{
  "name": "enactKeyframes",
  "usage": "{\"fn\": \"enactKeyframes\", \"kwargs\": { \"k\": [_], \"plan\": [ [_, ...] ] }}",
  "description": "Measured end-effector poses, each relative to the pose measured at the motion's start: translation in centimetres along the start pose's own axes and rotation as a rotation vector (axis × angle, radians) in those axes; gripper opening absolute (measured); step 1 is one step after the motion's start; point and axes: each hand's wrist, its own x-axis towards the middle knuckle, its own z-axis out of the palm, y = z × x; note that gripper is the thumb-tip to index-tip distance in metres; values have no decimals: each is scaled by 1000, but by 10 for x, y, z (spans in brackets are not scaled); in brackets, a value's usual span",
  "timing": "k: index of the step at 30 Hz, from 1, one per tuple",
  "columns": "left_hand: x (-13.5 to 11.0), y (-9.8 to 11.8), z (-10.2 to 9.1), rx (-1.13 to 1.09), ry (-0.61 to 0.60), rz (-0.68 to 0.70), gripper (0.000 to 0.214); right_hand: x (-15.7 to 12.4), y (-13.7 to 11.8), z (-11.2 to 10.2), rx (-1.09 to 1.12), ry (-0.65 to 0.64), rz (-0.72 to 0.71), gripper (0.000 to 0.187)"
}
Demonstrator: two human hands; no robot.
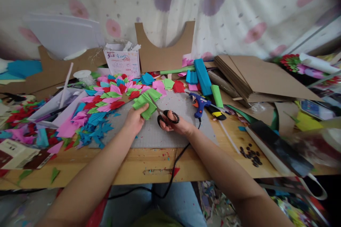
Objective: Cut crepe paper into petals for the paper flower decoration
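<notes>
Green crepe paper [148,110], folded in layers, is pinched between the thumb and fingers of my left hand [135,117]. My right hand [179,126] grips a pair of scissors [175,116] by its black handles, fingers through the loops. The scissor blades point up and left, and their tips lie at the green paper's right part; whether they are cutting into it I cannot tell. Both hands are above a grey cutting mat [170,142]. Left of the paper are layered pink, green, red and blue paper petals [112,95].
A blue glue gun [199,104] with a black cord lies right of the mat, beside a yellow-black cutter [217,113]. Brown cardboard sheets [266,76] are stacked at the right. Small black pieces [252,155] sit near the front edge. A white box [122,60] stands behind.
</notes>
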Motion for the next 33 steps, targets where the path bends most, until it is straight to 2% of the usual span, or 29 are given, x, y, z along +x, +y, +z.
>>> {"fn": "enactKeyframes", "kwargs": {
  "k": [3,7,15,17,22,25,27,33],
  "plan": [
    [2,2,0,-20,22,-20,16,0,2,-2,-19,79,-23,62],
    [1,3,0,-29,30,-29,15,-1,2,-2,-29,109,-2,61],
    [-5,-2,6,54,-18,-38,17,0,-4,2,47,-36,74,73],
    [-5,-4,8,52,-20,-41,17,1,-4,1,29,-6,62,72],
    [1,-5,7,11,-31,-58,16,2,-1,-3,-28,159,-7,64],
    [3,-5,5,1,-37,-67,16,2,0,-5,-38,193,-20,62],
    [3,-5,5,8,-35,-69,16,2,0,-6,-43,180,-11,62],
    [0,-10,4,91,-48,-28,21,2,-5,-3,5,38,40,72]
  ]
}}
